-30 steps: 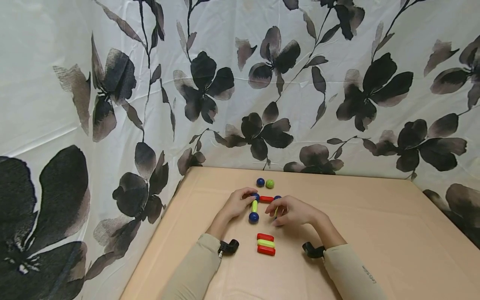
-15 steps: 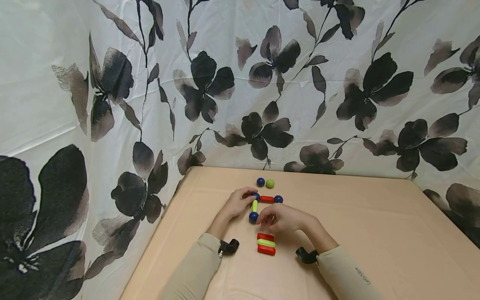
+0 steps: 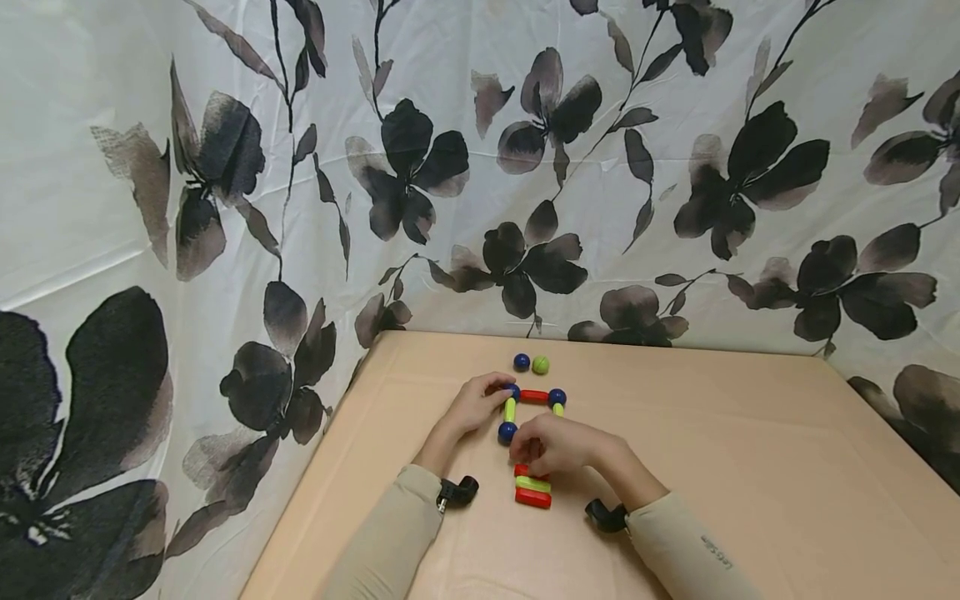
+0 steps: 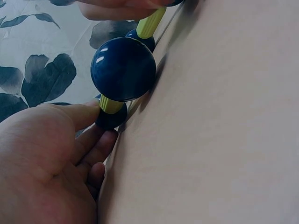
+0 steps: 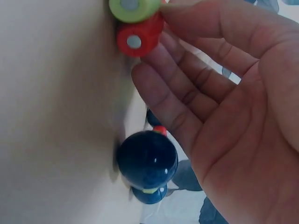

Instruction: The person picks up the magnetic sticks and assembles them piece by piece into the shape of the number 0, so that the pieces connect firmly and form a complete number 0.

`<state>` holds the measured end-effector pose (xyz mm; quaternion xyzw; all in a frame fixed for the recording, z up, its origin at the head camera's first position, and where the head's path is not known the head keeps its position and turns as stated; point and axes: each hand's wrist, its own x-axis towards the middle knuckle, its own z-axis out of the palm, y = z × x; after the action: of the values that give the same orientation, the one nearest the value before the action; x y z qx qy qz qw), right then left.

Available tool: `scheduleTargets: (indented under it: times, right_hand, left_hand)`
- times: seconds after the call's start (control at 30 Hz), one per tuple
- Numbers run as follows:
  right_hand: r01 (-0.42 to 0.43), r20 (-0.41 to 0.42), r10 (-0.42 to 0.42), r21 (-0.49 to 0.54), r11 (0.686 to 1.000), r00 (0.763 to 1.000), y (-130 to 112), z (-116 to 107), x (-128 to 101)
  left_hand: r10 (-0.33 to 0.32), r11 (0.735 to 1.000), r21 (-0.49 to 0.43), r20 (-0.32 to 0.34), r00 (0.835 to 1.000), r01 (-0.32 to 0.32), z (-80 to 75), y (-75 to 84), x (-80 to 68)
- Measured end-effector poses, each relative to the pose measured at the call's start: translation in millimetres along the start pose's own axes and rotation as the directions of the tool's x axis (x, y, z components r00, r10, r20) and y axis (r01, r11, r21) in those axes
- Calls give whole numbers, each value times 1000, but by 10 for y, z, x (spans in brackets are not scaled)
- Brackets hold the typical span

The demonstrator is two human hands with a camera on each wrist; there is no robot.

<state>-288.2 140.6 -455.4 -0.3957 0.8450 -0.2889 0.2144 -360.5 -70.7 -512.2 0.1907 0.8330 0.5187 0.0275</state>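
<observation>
Right hand [image 3: 551, 446], fingers loosely curved and holding nothing, reaches the stacked rods [image 3: 532, 486] just below it, lying crosswise. Left hand [image 3: 472, 406] pinches the frame's corner ball [image 3: 513, 392].

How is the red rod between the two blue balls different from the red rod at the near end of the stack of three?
The red rod in the frame is joined to a blue ball at each end; the near red rod in the stack touches no ball. The frame rod lies farther from the person, beyond the right hand; the stack rod lies nearer. Both are red and lie flat on the table.

Fingers [image 5: 154, 88] at red rod [image 5: 138, 41] — blue ball [image 5: 147, 161] below
</observation>
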Motion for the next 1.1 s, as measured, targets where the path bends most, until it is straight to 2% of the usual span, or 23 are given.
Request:
scheduleTargets:
  times: [0.27, 0.43, 0.77, 0.93, 1.1]
  right_hand:
    - [-62, 1, 63, -95, 994, 998, -115, 38, 34]
    - [-104, -6, 104, -119, 987, 995, -123, 58, 39]
    - [-71, -27, 69, -107, 992, 997, -111, 31, 26]
    - [-44, -68, 38, -99, 994, 997, -100, -6, 6]
    - [-47, -88, 42, -55, 997, 995, -114, -64, -50]
  left_hand:
    - [-8, 1000, 5, -1, 1000, 8, -6, -1, -8]
    - [-5, 1000, 8, 0, 1000, 5, -5, -2, -4]
    - [9, 1000, 10, 8, 1000, -9, -11, 3, -4]
    - [15, 1000, 8, 10, 1000, -15, -19, 3, -10]
    - [9, 1000, 8, 6, 1000, -9, -22, 4, -16]
